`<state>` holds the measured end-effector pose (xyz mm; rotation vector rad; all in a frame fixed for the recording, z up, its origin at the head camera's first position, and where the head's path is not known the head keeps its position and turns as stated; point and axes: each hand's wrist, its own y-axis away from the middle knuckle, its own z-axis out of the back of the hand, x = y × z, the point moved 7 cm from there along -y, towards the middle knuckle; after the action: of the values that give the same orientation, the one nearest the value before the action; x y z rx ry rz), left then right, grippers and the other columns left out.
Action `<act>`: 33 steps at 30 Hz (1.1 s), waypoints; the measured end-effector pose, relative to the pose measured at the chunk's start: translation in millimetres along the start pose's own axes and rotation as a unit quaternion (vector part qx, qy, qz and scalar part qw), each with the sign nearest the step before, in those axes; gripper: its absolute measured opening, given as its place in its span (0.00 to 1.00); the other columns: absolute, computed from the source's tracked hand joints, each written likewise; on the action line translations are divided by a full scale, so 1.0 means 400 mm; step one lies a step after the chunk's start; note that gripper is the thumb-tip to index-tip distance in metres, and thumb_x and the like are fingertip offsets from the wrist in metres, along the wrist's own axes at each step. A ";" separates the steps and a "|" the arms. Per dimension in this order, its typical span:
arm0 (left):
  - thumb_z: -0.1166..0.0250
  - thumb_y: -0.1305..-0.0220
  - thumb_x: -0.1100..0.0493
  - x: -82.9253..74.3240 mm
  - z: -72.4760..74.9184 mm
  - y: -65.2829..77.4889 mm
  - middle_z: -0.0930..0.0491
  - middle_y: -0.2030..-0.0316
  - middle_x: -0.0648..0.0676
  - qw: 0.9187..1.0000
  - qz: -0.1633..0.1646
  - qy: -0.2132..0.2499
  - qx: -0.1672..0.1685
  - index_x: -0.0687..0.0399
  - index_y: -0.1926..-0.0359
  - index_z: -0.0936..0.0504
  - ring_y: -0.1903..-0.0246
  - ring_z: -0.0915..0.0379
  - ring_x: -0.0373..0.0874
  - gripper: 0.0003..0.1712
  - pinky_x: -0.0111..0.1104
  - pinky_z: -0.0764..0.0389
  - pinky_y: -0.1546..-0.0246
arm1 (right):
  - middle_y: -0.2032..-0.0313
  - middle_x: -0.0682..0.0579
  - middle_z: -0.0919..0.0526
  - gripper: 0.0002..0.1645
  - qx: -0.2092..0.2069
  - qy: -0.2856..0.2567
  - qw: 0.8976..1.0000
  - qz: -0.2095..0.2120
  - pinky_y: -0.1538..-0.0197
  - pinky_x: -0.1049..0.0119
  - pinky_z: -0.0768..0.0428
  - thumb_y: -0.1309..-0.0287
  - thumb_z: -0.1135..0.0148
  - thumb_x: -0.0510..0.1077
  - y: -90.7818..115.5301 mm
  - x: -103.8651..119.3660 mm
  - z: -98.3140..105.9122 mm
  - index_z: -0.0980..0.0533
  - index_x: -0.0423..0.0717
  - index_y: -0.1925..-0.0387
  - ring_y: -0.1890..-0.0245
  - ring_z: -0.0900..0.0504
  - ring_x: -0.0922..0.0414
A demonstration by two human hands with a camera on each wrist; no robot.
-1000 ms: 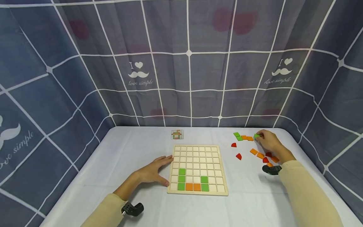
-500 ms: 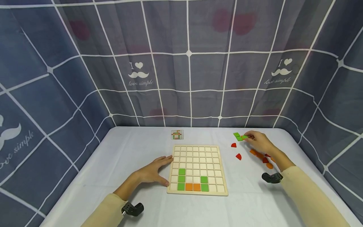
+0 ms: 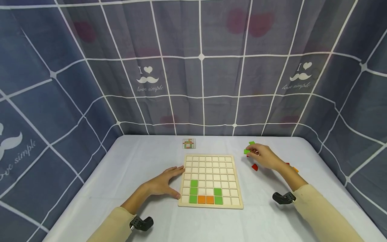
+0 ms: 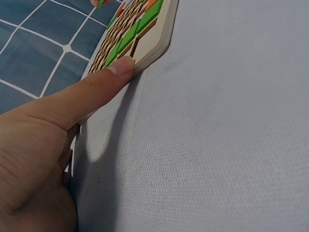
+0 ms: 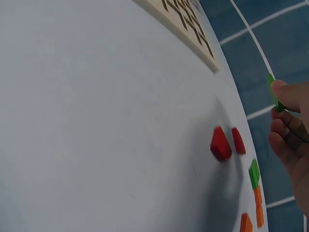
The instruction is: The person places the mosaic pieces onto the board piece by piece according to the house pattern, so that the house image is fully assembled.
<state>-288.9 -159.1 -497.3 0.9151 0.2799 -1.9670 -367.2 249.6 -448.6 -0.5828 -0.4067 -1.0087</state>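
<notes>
My right hand (image 3: 264, 157) pinches a green square tile (image 3: 246, 152) between thumb and fingers, above the table to the right of the wooden grid board (image 3: 210, 207). In the right wrist view the tile (image 5: 270, 83) is seen nearly edge-on, raised off the cloth. My left hand (image 3: 160, 183) lies at the board's left side, fingers spread and touching its edge; the left wrist view has the thumb (image 4: 99, 89) against the rim. Green tiles (image 3: 194, 190) form a left column of the board, two more stand at right, and orange tiles (image 3: 205, 199) sit between them in the bottom row.
A small pattern card (image 3: 188, 143) lies behind the board. Two red rounded pieces (image 5: 220, 144) lie beneath the right hand, with loose green (image 5: 254, 174) and orange tiles (image 5: 246, 223) farther off. The right arm covers most other loose pieces. Grid-patterned curtains (image 3: 181, 77) surround the white table.
My right hand has moved left and toward the board with the green tile, from the far right among the loose pieces. The left hand and the board have stayed put.
</notes>
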 end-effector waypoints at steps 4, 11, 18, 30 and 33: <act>0.15 0.55 0.44 -0.004 -0.001 0.000 0.50 0.19 0.46 1.000 -0.002 -0.001 0.000 0.47 0.19 0.40 0.21 0.65 0.59 0.65 0.66 0.54 0.28 | 0.61 0.54 0.18 0.12 0.016 -0.003 1.000 0.018 0.53 0.56 0.17 0.32 0.33 0.36 0.002 0.048 -0.024 0.18 0.36 0.50 0.61 0.21 0.56; 0.15 0.55 0.46 -0.008 -0.003 -0.001 0.49 0.19 0.46 1.000 -0.005 0.005 -0.002 0.48 0.19 0.39 0.21 0.64 0.59 0.64 0.66 0.55 0.28 | 0.58 0.54 0.17 0.11 0.035 0.011 0.998 0.054 0.52 0.56 0.17 0.33 0.33 0.36 0.000 0.118 -0.067 0.18 0.38 0.50 0.59 0.21 0.56; 0.15 0.55 0.45 -0.005 -0.004 -0.001 0.49 0.19 0.46 1.000 -0.008 0.005 -0.002 0.49 0.19 0.39 0.21 0.64 0.59 0.64 0.65 0.55 0.28 | 0.56 0.57 0.17 0.11 0.056 -0.001 0.995 0.082 0.54 0.59 0.18 0.32 0.32 0.38 0.009 0.173 -0.101 0.17 0.42 0.50 0.58 0.21 0.58; 0.15 0.54 0.45 -0.001 -0.001 -0.002 0.49 0.19 0.46 1.000 -0.009 -0.001 -0.002 0.48 0.19 0.39 0.21 0.64 0.59 0.64 0.65 0.55 0.28 | 0.57 0.62 0.19 0.13 0.108 -0.022 0.987 0.118 0.55 0.64 0.19 0.34 0.30 0.41 0.037 0.247 -0.174 0.18 0.46 0.49 0.58 0.22 0.62; 0.15 0.55 0.45 0.000 0.000 -0.002 0.49 0.19 0.46 1.000 -0.005 -0.001 -0.002 0.47 0.19 0.39 0.21 0.64 0.59 0.64 0.65 0.54 0.28 | 0.59 0.63 0.19 0.13 0.116 -0.019 0.985 0.125 0.56 0.65 0.19 0.33 0.30 0.41 0.046 0.256 -0.187 0.18 0.46 0.49 0.60 0.22 0.62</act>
<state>-289.6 -158.6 -497.6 0.9113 0.2874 -1.9757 -297.8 141.9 -453.3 -0.4313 -0.4644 -0.6985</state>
